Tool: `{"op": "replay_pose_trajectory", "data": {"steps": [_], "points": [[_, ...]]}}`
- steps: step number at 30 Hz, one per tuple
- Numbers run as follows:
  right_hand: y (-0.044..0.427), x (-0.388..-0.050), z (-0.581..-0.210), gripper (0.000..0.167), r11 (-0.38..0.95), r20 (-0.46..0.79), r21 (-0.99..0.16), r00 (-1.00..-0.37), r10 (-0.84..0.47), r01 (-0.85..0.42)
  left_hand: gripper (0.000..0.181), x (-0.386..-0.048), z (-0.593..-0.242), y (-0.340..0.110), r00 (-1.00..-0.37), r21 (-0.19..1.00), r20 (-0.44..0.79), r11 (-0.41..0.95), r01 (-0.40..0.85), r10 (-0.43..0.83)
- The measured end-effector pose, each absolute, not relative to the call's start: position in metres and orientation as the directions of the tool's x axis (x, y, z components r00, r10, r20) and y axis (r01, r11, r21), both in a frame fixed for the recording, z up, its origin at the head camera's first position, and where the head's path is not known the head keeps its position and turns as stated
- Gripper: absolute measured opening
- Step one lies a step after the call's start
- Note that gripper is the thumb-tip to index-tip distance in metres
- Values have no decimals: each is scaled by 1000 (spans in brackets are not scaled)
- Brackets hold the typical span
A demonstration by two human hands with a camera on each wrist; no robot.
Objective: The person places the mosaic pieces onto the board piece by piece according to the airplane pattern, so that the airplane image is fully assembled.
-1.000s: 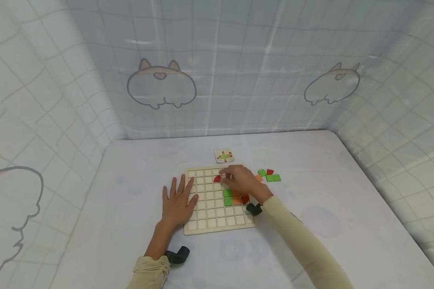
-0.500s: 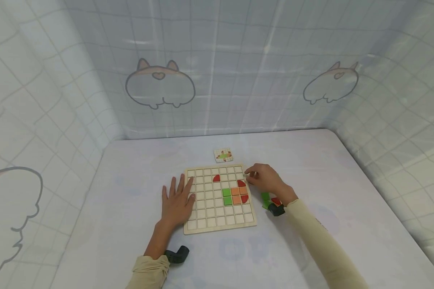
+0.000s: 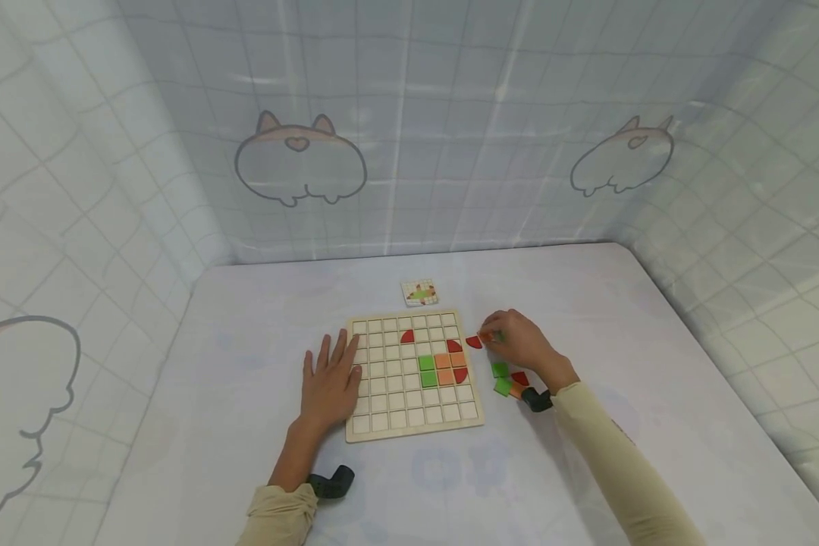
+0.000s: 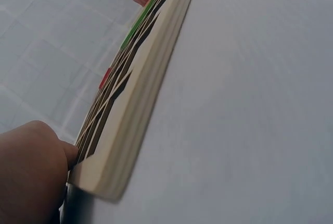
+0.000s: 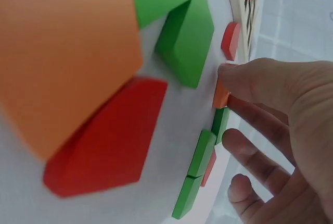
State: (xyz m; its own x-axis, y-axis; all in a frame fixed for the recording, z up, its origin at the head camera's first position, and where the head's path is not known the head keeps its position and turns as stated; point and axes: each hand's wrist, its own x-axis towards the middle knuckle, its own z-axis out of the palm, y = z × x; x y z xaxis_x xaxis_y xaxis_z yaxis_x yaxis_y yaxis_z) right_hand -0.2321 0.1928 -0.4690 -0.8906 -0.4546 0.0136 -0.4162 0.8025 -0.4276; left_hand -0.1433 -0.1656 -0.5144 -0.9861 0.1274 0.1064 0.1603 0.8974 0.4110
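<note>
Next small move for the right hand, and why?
Probably lift the orange tile toward the wooden grid board: the right hand seems to pinch it, the left hand rests at the board's left edge, and many cells are bare. Can't tell which cell; the pattern card is too small to read.

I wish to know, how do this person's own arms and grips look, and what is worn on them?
Both arms wear beige sleeves: the left sleeve is bunched above the wrist, the right sleeve looks smoother. Beside each cuff shows a black, bent device, left and right. The left grip and right grip are ungloved human hands; I see no cables.
</note>
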Motion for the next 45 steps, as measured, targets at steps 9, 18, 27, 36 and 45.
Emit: {"op": "replay_pose_trajectory", "data": {"steps": [9,18,27,36,45], "points": [[194,-235,-469,13,809,70,-257,-846,-529,-528,55,-141,-514,-171,-984,414,112,894,173,138],[181,-243,-461,8,791,141,-217,-820,-554,-572,57,-137,-513,-183,-982,430,101,883,186,157],[131,-238,-450,9,692,192,-288,-748,-636,-662,56,-136,-517,-186,-977,422,135,883,205,162],[78,-228,-459,3,564,240,-294,-631,-738,-772,56,-135,-516,-182,-977,402,150,894,200,151],[67,-223,-467,5,558,249,-121,-569,-783,-821,56,-135,-514,-179,-976,395,152,896,203,154]]}}
